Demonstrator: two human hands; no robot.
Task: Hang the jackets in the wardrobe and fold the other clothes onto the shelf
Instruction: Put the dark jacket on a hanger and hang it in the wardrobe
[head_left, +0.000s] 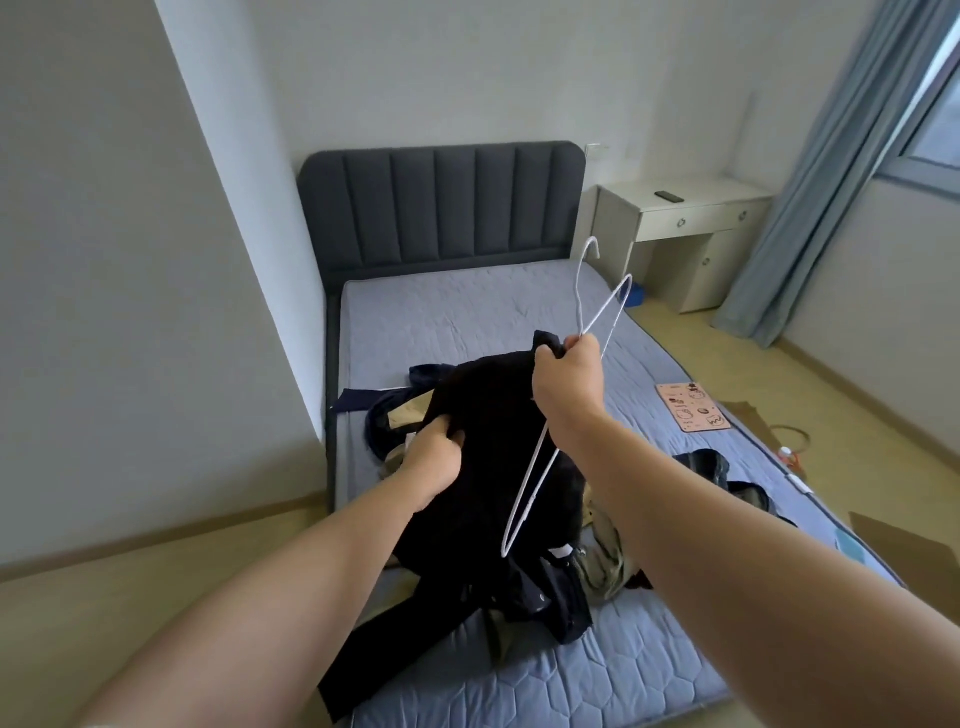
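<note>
A white wire hanger (607, 305) and a black jacket (493, 415) collar are pinched together by fingers (571, 344) of the right hand (567, 376); the jacket's left side is gripped by the left hand (434, 462). The hanger lies near-to-far across the jacket, above the bed (467, 312).

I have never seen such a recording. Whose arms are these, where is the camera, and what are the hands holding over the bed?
There is no machine here. A person wears one wide-angle camera on the head, so you see their arms from above. The left hand grips a black garment over the bed. The right hand holds a white wire hanger at the garment's upper edge. More clothes lie heaped on the bed, and a pink card near its right edge.
</note>
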